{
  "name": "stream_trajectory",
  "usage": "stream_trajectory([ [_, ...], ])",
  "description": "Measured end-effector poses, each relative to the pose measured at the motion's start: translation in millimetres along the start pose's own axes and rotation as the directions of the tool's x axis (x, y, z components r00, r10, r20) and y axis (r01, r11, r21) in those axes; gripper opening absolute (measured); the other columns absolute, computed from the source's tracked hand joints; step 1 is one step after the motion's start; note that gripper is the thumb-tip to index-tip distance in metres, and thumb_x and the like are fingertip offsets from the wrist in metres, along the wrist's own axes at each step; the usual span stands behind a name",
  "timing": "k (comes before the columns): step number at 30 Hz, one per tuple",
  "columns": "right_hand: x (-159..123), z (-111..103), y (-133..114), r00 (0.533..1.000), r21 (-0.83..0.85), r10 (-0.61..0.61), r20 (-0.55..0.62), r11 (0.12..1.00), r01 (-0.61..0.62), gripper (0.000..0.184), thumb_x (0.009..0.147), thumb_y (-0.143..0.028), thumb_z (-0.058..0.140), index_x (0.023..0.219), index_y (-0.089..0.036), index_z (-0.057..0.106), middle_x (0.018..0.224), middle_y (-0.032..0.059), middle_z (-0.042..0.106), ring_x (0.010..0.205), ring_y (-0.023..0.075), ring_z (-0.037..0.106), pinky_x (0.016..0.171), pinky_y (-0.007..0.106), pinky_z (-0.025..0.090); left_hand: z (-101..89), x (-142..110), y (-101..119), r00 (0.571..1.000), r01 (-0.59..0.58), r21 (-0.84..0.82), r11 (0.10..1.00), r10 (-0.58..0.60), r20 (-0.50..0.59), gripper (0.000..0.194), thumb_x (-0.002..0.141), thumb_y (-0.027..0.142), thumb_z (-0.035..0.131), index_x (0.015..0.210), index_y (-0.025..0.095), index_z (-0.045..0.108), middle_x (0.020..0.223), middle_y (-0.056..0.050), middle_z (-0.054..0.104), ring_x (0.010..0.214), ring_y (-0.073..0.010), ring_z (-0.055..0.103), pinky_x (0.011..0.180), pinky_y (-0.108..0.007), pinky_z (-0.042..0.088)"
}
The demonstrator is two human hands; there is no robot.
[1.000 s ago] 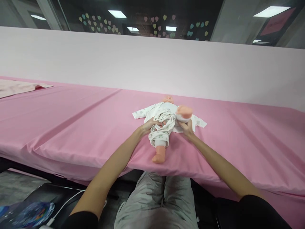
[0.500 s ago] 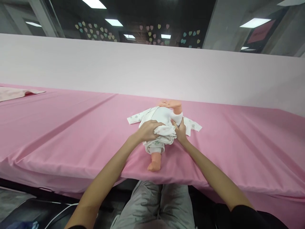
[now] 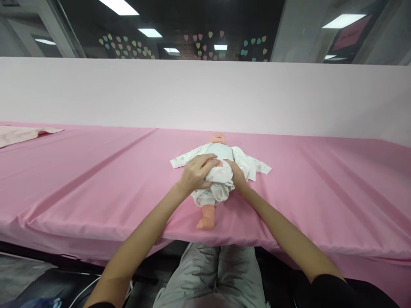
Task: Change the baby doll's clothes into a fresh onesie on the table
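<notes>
A baby doll [image 3: 218, 138] lies on its back on the pink sheet, head away from me. White patterned baby pants [image 3: 221, 176] are bunched around its lower body. Out of one pants leg sticks a bare foot [image 3: 206, 220], pointing towards me. My left hand [image 3: 198, 172] is closed on the left side of the bunched pants, thumb below and fingers over the top. My right hand [image 3: 236, 175] grips their right side, its fingers partly hidden behind the cloth. A little of the doll's other leg shows between my hands. Under the doll, a white long-sleeved baby top [image 3: 245, 162] lies spread open.
The pink sheet [image 3: 96, 184] covers a wide table whose front edge is just before my knees. A pale folded cloth [image 3: 22, 133] lies at the far left. Behind the table stands a white wall [image 3: 192, 94] with dark glass above. A black chair [image 3: 48, 286] is at lower left.
The doll's raised leg, bent up towards its head before, has come down between my hands into the bunched pants. My right hand has shifted slightly left, and the face shows more.
</notes>
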State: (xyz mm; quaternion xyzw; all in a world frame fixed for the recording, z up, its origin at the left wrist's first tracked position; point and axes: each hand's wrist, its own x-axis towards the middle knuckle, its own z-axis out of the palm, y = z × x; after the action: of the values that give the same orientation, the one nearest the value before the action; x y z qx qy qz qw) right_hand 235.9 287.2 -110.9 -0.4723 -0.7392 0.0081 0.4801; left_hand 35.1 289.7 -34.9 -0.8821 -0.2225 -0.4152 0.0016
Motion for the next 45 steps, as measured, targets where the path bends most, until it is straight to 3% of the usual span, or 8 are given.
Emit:
stream_trajectory([
  [4,2.7,-6.2,-8.5,1.000,0.122,-0.013,-0.018,0.992,0.015,0.042,0.073,-0.033,0.049,0.111,-0.017,0.054,0.116,0.0120,0.058,0.112,0.0246,0.051,0.099,0.041,0.039,-7.9,2.2,9.2,0.997,-0.053,-0.026,0.998,0.054,0.055,0.035,0.072,0.024,0.056,0.105,0.015,0.063,0.108,-0.013,0.064,0.103,-0.0254,0.058,0.092,-0.036,0.042],
  [9,0.1,-13.1,-46.4,0.986,0.344,0.005,-0.166,0.937,0.054,0.043,0.086,-0.039,0.031,0.118,-0.017,0.049,0.123,0.0118,0.054,0.123,0.0238,0.044,0.104,0.042,0.034,-13.8,8.2,14.4,0.997,-0.017,-0.077,0.997,0.022,0.072,0.036,0.075,0.015,0.047,0.109,0.016,0.057,0.110,-0.009,0.062,0.106,-0.0225,0.054,0.094,-0.036,0.041],
  [13,-3.4,-9.7,-70.9,0.981,0.216,-0.088,-0.172,0.968,0.124,0.061,0.080,-0.050,0.050,0.129,-0.016,0.038,0.131,0.0147,0.047,0.124,0.0274,0.041,0.104,0.045,0.034,-13.2,10.0,20.3,0.987,0.122,-0.022,0.992,-0.119,0.103,0.046,0.070,0.011,0.046,0.116,0.015,0.053,0.116,-0.009,0.058,0.111,-0.0232,0.050,0.097,-0.039,0.039],
  [19,-0.4,-7.6,-72.6,0.967,0.109,-0.085,-0.240,0.988,0.113,0.040,0.073,-0.025,0.052,0.113,-0.020,0.048,0.114,0.0114,0.059,0.111,0.0234,0.053,0.099,0.043,0.041,-15.9,6.5,38.2,0.968,0.188,0.016,0.982,-0.188,0.168,0.053,0.073,0.010,0.044,0.126,0.013,0.045,0.127,-0.011,0.052,0.119,-0.0259,0.045,0.101,-0.043,0.036],
  [25,-1.5,-10.9,-69.8,0.952,0.027,-0.186,-0.244,0.980,0.199,0.038,0.070,-0.032,0.058,0.105,-0.020,0.048,0.107,0.0121,0.061,0.107,0.0250,0.055,0.098,0.044,0.041,-38.8,7.2,51.0,0.915,0.248,-0.299,0.922,-0.120,0.386,0.044,0.076,0.008,0.042,0.114,0.022,0.059,0.104,-0.001,0.065,0.096,-0.0178,0.059,0.084,-0.029,0.046],
  [35,4.2,-28.8,-75.1,0.970,0.117,-0.195,-0.147,0.970,0.212,0.026,0.064,-0.032,0.060,0.083,-0.020,0.049,0.081,0.0064,0.052,0.076,0.0189,0.052,0.067,0.032,0.045,-32.5,7.4,9.9,0.811,0.524,-0.556,0.645,-0.180,0.556,0.010,0.063,0.012,0.057,0.073,0.013,0.059,0.064,0.002,0.051,0.059,-0.0094,0.046,0.051,-0.019,0.035],
  [40,6.4,-30.9,-74.1,0.973,0.203,-0.181,-0.145,0.957,0.209,0.019,0.061,-0.026,0.055,0.077,-0.019,0.049,0.076,0.0040,0.052,0.070,0.0174,0.049,0.063,0.031,0.042,-27.6,3.1,-3.5,0.721,0.586,-0.394,0.708,-0.234,0.652,0.023,0.063,0.020,0.059,0.053,0.015,0.039,0.051,0.006,0.030,0.048,-0.0049,0.029,0.043,-0.019,0.020],
  [45,6.3,-30.9,-69.0,0.989,0.293,-0.124,-0.077,0.946,0.141,0.023,0.057,-0.023,0.054,0.079,-0.018,0.052,0.075,0.0028,0.051,0.071,0.0181,0.048,0.065,0.031,0.039,-32.6,6.2,0.2,0.750,0.549,-0.398,0.735,-0.224,0.622,0.013,0.064,0.022,0.060,0.063,0.014,0.049,0.057,0.005,0.040,0.053,-0.0067,0.037,0.046,-0.019,0.027],
])
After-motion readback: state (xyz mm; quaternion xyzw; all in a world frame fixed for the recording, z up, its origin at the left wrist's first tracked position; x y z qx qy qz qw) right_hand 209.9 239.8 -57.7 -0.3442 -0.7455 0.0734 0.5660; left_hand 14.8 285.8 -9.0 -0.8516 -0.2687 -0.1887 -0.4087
